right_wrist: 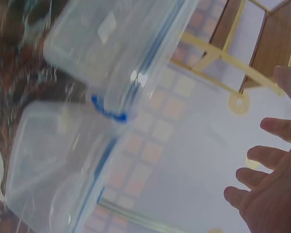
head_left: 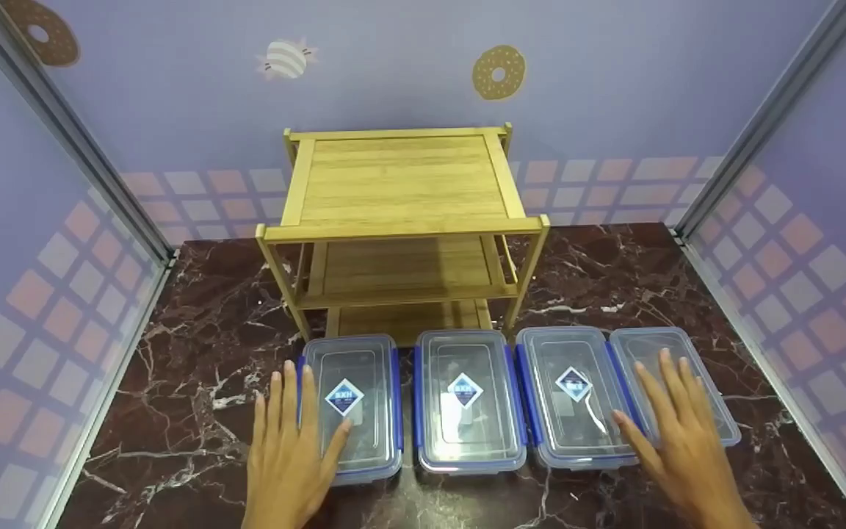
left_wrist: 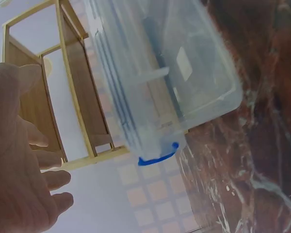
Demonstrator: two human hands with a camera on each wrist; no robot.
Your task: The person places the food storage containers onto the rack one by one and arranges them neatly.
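Several clear plastic storage boxes with lids and blue side clips lie in a row on the dark floor. My left hand point(head_left: 287, 448) is over the left edge of the leftmost box point(head_left: 371, 433), its fingers straight and spread. Over the rightmost box point(head_left: 658, 345) is my right hand point(head_left: 687, 448), fingers also extended, thumb towards the neighbouring box point(head_left: 577, 433). Between them sits another box point(head_left: 471, 448) with a blue diamond label. In both wrist views, the left hand point(left_wrist: 19, 160) and the right hand point(right_wrist: 276, 179) hold nothing and appear apart from the boxes.
A three-tier bamboo shelf point(head_left: 408, 184) stands behind the boxes, near the back wall point(head_left: 393, 81). Side walls with metal-framed edges point(head_left: 100, 139) rise on the left and right. Red-brown marble-patterned flooring point(head_left: 195, 411) lies around the boxes.
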